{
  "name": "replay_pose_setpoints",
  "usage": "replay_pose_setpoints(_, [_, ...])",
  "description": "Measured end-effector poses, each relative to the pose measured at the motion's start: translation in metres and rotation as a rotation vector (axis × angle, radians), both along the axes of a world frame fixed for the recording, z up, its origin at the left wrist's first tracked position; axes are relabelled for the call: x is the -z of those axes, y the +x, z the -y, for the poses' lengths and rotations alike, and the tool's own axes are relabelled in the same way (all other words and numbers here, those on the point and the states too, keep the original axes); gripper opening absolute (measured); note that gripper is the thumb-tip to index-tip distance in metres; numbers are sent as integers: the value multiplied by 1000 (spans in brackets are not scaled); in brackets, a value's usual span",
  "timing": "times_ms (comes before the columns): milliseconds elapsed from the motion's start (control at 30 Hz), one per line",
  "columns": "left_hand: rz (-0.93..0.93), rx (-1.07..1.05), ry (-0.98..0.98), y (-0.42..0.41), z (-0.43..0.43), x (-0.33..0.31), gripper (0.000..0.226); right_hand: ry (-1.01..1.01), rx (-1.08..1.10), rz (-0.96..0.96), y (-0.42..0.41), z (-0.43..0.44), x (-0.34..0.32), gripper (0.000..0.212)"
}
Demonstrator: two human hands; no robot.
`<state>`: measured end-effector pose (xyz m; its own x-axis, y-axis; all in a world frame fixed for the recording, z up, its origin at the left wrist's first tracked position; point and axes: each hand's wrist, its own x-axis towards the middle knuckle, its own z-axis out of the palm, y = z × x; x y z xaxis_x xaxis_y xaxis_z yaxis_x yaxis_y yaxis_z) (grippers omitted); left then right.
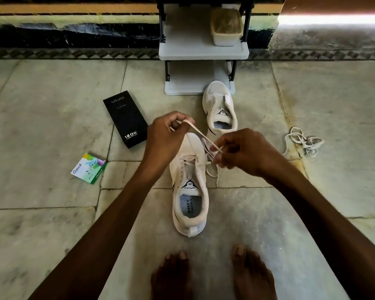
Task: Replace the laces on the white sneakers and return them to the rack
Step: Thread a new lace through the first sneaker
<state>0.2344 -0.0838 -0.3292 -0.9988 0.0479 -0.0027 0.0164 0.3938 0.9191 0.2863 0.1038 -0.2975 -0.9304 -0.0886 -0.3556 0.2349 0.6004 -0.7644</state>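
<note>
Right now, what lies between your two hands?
A pale shoelace stretches taut from the left hand to the right hand, above the near sneaker and its toe. The head view shows it.

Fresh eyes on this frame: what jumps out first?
Dead centre, the left hand and right hand pinch a lace stretched taut above the near sneaker. A second sneaker sits farther off at the foot of the rack, and a loose lace lies bunched on the floor at right.
</note>
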Motion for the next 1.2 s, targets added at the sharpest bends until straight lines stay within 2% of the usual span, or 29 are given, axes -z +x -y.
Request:
replay_pose_setpoints(133, [-33, -84, 85, -10, 10, -15, 13, 293, -178, 92, 8, -2, 27, 14])
replay_pose_setpoints(233, [31, -112, 135, -10, 11, -16, 12, 339, -244, 155, 12, -1, 43, 18])
replay_pose_setpoints(300, [75, -109, 140, -8, 12, -14, 23, 162, -180, 167, 13, 2, 46, 16])
replay_pose_setpoints(400, [211, -101, 89, -2, 9, -5, 64, -287, 27, 141, 10, 10, 35, 11])
replay_pose_setpoints(433, [262, -89, 78, 2, 7, -2, 64, -413, 93, 128, 7, 13, 29, 13])
replay_pose_setpoints(500, [342, -15, 102, 13, -1, 3, 39, -564, 204, 88, 2, 18, 21, 16])
replay_pose_setpoints(533, [384, 48, 121, 18, -3, 4, 24, -607, 248, 73, -1, 20, 20, 16])
replay_pose_setpoints(567, [435, 114, 141, 25, -6, 5, 20, -645, 285, 71, -4, 21, 19, 16])
replay_pose_setpoints(633, [507, 224, 177, 34, -7, 6, 40, -721, 348, 105, -9, 23, 18, 17])
replay_pose_setpoints(700, [469, 291, 171, 39, -4, 9, 54, -808, 415, 146, -15, 25, 15, 17])
replay_pose_setpoints(867, [399, 237, 217, 36, 14, 19, 36, -1016, 547, 154, -35, 31, 6, 15])
replay_pose_setpoints(1033, [561, 140, 285, 30, 33, 23, 46, -1042, 587, 194, -51, 35, 1, 14])
replay_pose_setpoints(1133, [666, 215, 280, 36, 33, 29, 52, -1043, 561, 238, -57, 42, 0, 15])
replay_pose_setpoints(1200, [669, 285, 262, 40, 29, 30, 48, -1023, 542, 234, -59, 46, 2, 15])
